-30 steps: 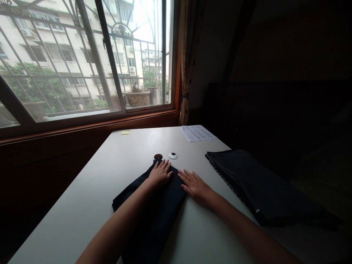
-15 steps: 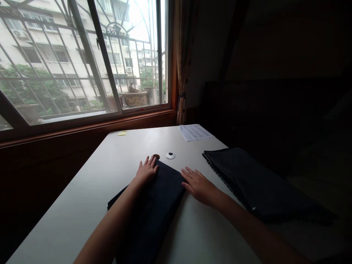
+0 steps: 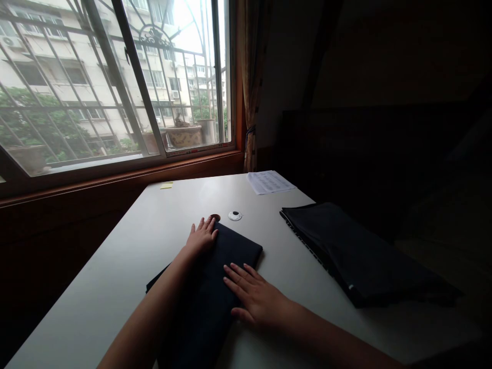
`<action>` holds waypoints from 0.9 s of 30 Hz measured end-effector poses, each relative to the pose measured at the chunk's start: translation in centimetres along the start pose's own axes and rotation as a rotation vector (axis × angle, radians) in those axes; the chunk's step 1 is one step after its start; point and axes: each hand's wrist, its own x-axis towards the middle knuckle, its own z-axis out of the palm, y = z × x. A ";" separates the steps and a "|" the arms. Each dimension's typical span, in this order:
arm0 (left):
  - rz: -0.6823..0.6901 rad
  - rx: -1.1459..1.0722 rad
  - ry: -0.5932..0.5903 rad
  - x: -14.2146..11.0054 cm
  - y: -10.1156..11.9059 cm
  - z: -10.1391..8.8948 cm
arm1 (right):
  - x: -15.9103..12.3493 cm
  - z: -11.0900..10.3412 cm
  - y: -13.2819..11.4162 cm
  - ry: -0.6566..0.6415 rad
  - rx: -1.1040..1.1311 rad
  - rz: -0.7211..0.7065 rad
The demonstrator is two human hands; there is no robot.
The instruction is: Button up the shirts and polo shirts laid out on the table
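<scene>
Dark navy folded cloth (image 3: 215, 287) lies lengthwise on the white table, its far end near a round hole. My left hand (image 3: 202, 237) rests flat on the cloth's far left edge, fingers spread and pointing away. Along the right edge, my right hand (image 3: 255, 294) lies open, its fingertips on the fabric and its palm partly past the edge. A corner of the cloth sticks out to the left from under my left forearm. What kind of garment it is, if any, I cannot tell.
On the right of the white table (image 3: 111, 266) lies a second dark folded cloth (image 3: 357, 251). Printed papers (image 3: 270, 182) and a yellow sticky note (image 3: 166, 185) lie at the far edge. A white ring (image 3: 235, 216) sits beside the hole (image 3: 216, 218). Beyond is a window (image 3: 154, 82).
My right hand has slid from the cloth's far right corner toward me along its right edge, uncovering the corner. My left hand stays at the same spot on the cloth.
</scene>
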 end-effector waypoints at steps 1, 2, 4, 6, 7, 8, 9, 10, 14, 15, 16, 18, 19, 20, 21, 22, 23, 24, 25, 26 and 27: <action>-0.003 0.000 0.005 0.0 0.0 0.0 | -0.6 -0.1 -0.2 -0.011 0.009 -0.004; -0.007 0.000 0.013 0.0 -0.1 -0.1 | -1.1 -0.1 -0.4 -0.023 0.020 -0.008; -0.015 0.004 0.035 0.0 -0.1 -0.2 | -2.1 -0.1 -0.5 -0.042 0.044 -0.017; -0.019 0.011 0.065 -0.2 0.0 -0.5 | -3.1 -0.3 -0.3 -0.053 0.068 -0.028; -0.016 0.016 0.082 -0.4 0.1 -0.8 | -3.6 -0.4 -0.1 -0.056 0.079 -0.037; -0.008 0.022 0.101 -0.6 0.2 -1.1 | -4.0 -0.6 0.1 -0.058 0.090 -0.050; 0.006 0.030 0.120 -0.8 0.5 -1.5 | -4.5 -0.9 0.4 -0.060 0.105 -0.069; 0.028 0.038 0.137 -1.2 0.8 -1.9 | -4.9 -1.2 0.8 -0.057 0.124 -0.090; 0.189 0.064 0.162 -4.6 3.1 -3.6 | -6.1 -2.1 2.9 0.062 0.255 -0.103; 0.256 0.066 0.153 -6.0 3.8 -3.9 | -6.2 -2.1 3.5 0.129 0.290 -0.079; 0.384 0.056 0.137 -7.5 4.6 -4.1 | -6.2 -2.1 4.1 0.210 0.317 -0.048; 0.586 0.009 0.080 -10.9 6.1 -4.3 | -5.8 -2.1 5.3 0.393 0.330 0.016; 0.661 -0.013 0.031 -12.6 6.7 -4.3 | -5.5 -2.1 5.7 0.476 0.311 0.039; 0.714 -0.033 -0.014 -14.1 7.2 -4.3 | -5.0 -2.1 6.0 0.540 0.274 0.051; 0.746 -0.053 -0.054 -15.5 7.6 -4.2 | -4.4 -2.1 6.2 0.571 0.221 0.052; 0.758 -0.068 -0.090 -16.6 7.9 -4.1 | -3.7 -2.2 6.4 0.571 0.159 0.048; 0.756 -0.079 -0.115 -17.5 8.1 -3.9 | -3.0 -2.2 6.4 0.548 0.094 0.046; 0.746 -0.088 -0.129 -18.2 8.3 -3.8 | -2.3 -2.1 6.5 0.510 0.032 0.054; 0.734 -0.095 -0.135 -18.8 8.3 -3.6 | -1.6 -2.0 6.6 0.467 -0.022 0.078; 0.724 -0.100 -0.131 -19.2 8.4 -3.4 | -1.1 -1.9 6.7 0.427 -0.065 0.113; 0.717 -0.102 -0.121 -19.6 8.4 -3.2 | -0.6 -1.8 6.9 0.395 -0.097 0.153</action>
